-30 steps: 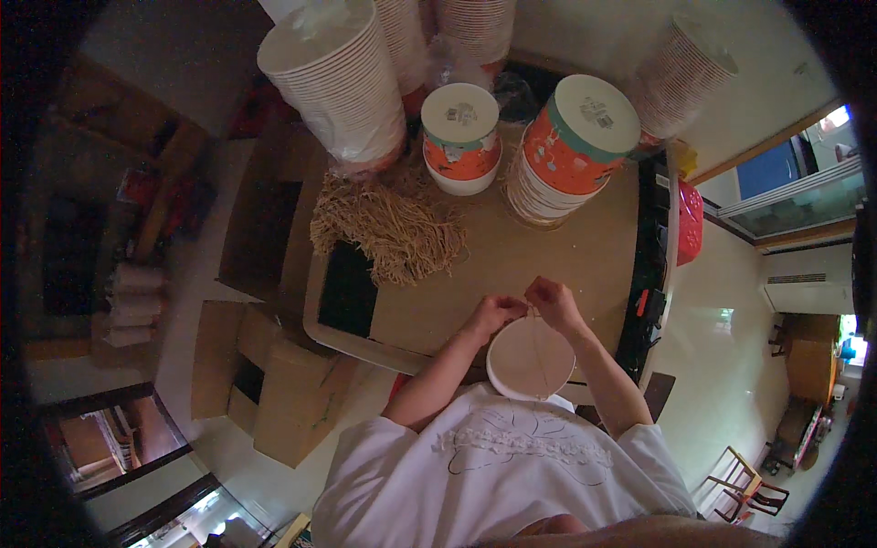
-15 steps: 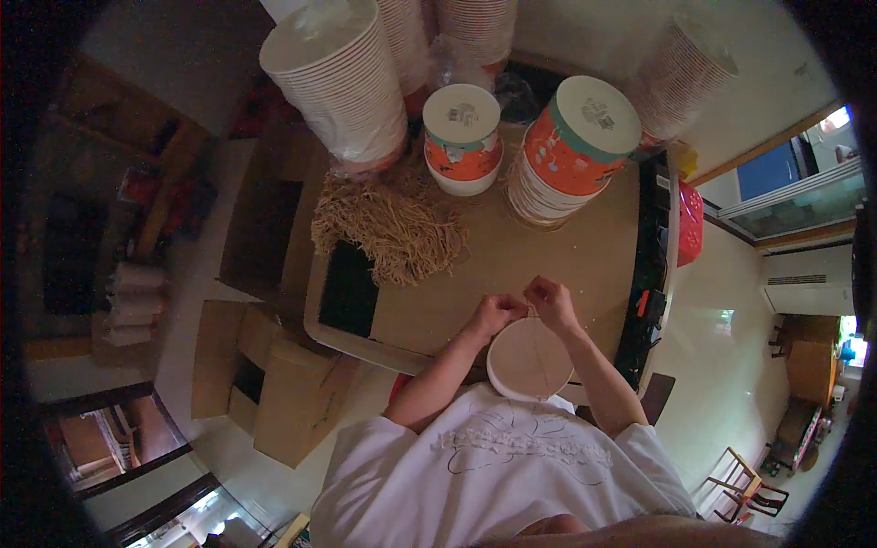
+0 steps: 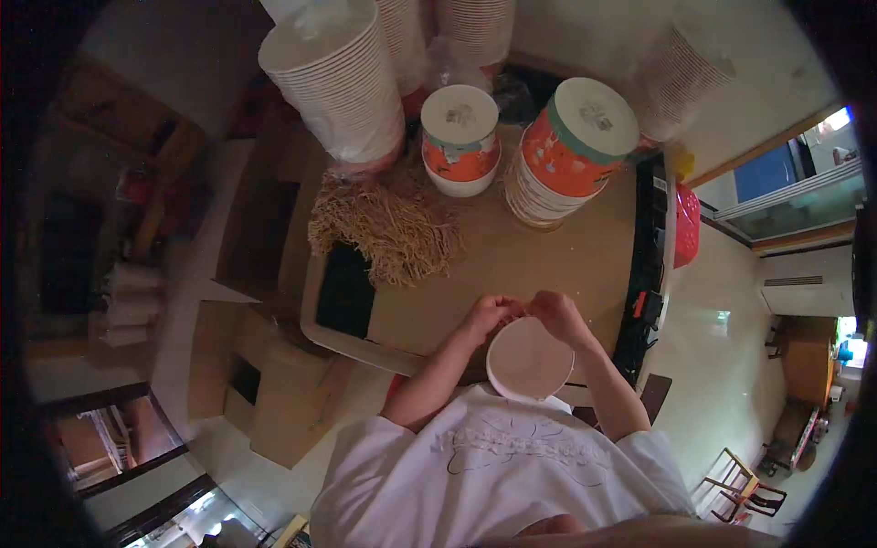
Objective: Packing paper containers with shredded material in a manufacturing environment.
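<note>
A white paper bucket (image 3: 531, 360) stands against my shirt at the table's near edge, its round opening facing up. My left hand (image 3: 492, 315) is closed in a pinch at the bucket's far rim. Right beside it, my right hand (image 3: 558, 317) is also pinched, its fingertips close to the left ones. Between them is a thin tan cord, mostly hidden by the fingers. A loose heap of tan cords (image 3: 388, 233) lies farther off to the left on the cardboard-covered table (image 3: 484, 265).
Upside-down orange-and-white buckets stand behind: a short stack (image 3: 460, 137) and a taller stack (image 3: 575, 151) with cords around its lower part. Tall wrapped bucket stacks (image 3: 338, 87) rise at the back. Dark strips (image 3: 647, 247) line the table's right side. Cardboard boxes (image 3: 283, 384) sit at left.
My right hand has come down slightly and turned over, beside the left hand. The cord that stretched across the bucket's opening no longer shows there.
</note>
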Demonstrator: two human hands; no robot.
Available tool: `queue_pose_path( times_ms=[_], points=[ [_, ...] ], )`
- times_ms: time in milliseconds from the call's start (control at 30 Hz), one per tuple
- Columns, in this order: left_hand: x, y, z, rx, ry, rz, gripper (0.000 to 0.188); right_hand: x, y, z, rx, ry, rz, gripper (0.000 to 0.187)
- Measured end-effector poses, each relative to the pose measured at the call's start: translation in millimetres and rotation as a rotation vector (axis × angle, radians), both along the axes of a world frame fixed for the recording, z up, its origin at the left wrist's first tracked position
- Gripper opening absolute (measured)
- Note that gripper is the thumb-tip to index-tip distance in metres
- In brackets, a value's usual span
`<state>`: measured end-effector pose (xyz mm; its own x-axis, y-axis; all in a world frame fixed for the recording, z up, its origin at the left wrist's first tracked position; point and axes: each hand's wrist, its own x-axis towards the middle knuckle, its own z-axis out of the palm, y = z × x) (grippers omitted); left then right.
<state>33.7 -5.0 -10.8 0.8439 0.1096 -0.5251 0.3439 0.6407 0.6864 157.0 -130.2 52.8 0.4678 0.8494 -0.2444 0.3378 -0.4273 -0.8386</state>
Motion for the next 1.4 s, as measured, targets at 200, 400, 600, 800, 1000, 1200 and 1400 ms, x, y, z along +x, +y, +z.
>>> queue_pose_path(
  times_ms=[200, 400, 600, 800, 1000, 1200, 1400],
  points=[
    [8, -4, 12, 0.171, 0.089, 0.01, 0.014, 0, 10, 12, -0.116, 0.056, -0.048, 0.012],
    [10, -3, 8, 0.146, 0.091, -0.003, 0.016, 3, 9, 0, -0.086, 0.036, -0.033, 0.014],
    [8, -9, 9, 0.06, 0.091, 0.074, 0.013, -1, 11, -8, -0.086, 0.044, -0.1, 0.012],
    [10, -19, 5, 0.289, 0.099, -0.016, 0.014, 1, 11, -10, -0.004, 0.086, -0.158, 0.01],
    [-1, -19, -13, 0.107, 0.065, 0.1, 0.017, 8, 5, -24, -0.005, 0.186, -0.152, 0.01],
    [11, -16, -3, 0.163, 0.074, 0.054, 0.015, 8, 4, -23, -0.051, 0.174, -0.152, 0.011],
    [8, -19, 2, 0.159, 0.059, 0.032, 0.012, 6, 3, -25, -0.032, 0.144, -0.168, 0.01]
  ],
)
